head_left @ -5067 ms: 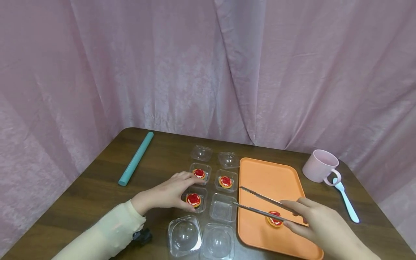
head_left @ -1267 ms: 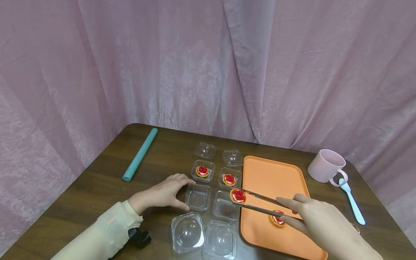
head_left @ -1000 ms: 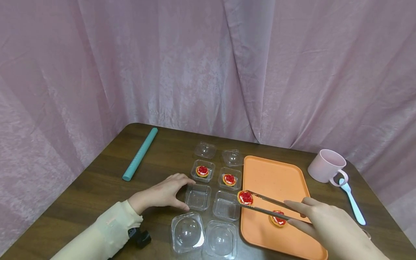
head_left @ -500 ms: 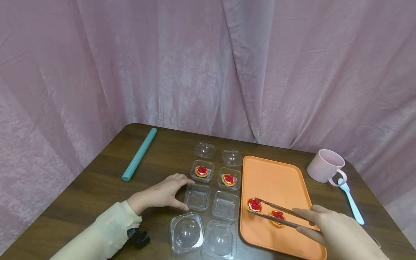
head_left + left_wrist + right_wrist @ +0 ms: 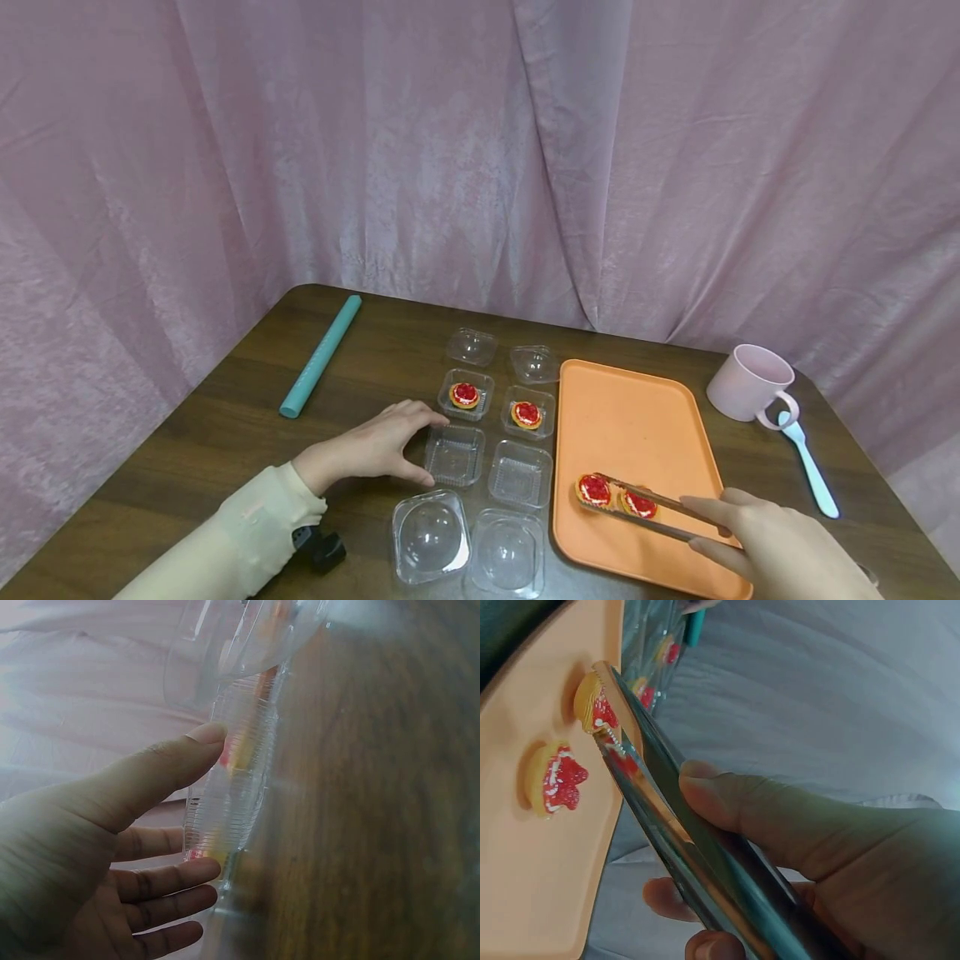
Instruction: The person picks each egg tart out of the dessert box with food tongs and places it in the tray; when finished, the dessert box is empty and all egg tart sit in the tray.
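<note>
My right hand (image 5: pixel 787 542) holds metal tongs (image 5: pixel 667 795), thumb on one arm and fingers on the other. Between the tong tips is a small red-topped tart (image 5: pixel 594 490), low over the orange tray (image 5: pixel 622 400). Beside it on the tray sits a second tart (image 5: pixel 555 780), seen past the tong arms in the head view. My left hand (image 5: pixel 375 446) spreads thumb and fingers at the left corners of a clear plastic container (image 5: pixel 455 456) with nothing in it. In the left wrist view its fingers (image 5: pixel 172 904) are fairly straight beside the ribbed plastic wall.
Two more clear containers hold a tart (image 5: pixel 464 395) and another tart (image 5: pixel 527 414). An unfilled container (image 5: pixel 521 475) stands next to the tray; their domed lids (image 5: pixel 431 537) lie open. A teal roll (image 5: pixel 321 357), pink mug (image 5: pixel 750 383) and pale blue utensil (image 5: pixel 810 467) lie farther out.
The tart that sat in the container by my left hand has come out in the tongs. My right hand has carried it right and down to the tray. The left hand stays put.
</note>
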A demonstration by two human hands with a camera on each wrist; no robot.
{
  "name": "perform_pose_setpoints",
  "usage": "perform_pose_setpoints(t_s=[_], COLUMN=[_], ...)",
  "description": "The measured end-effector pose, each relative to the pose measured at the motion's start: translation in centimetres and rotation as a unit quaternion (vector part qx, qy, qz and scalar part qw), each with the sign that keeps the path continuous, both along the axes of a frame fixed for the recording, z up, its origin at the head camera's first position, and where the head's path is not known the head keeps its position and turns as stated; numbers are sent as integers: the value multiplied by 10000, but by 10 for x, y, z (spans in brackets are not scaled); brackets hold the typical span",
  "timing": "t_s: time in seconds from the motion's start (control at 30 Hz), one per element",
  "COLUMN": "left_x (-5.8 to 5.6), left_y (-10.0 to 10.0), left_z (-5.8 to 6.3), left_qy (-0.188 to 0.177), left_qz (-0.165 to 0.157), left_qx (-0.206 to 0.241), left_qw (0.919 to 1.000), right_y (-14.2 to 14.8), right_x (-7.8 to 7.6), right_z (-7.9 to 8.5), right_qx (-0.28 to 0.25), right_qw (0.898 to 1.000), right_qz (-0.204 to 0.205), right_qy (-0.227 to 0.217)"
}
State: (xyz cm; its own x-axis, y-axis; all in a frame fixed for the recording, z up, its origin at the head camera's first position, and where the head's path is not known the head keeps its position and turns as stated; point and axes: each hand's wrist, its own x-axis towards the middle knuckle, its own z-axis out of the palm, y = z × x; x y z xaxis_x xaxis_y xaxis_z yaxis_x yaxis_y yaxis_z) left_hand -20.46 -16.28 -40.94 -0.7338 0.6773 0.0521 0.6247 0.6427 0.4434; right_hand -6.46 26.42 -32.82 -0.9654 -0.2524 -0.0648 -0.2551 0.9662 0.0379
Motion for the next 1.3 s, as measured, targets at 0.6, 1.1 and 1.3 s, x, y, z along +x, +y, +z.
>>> perform_pose_setpoints(t_s=[0.6,1.1,1.3], left_x=[1,1,2], left_y=[0,0,0], left_z=[3,6,17], left_qy=[41,-63,127], left_qz=[46,-26,15], left_qx=[-103,137,285], left_qw=[9999,9999,9995], right_y=[8,23,13], right_x=[-2,4,2], right_z=[-9,-17,-6], right_qx=[53,-604,-521], right_qw=[9994,9973,9973], right_qz=[-121,295,109], right_qy=[-319,306,499])
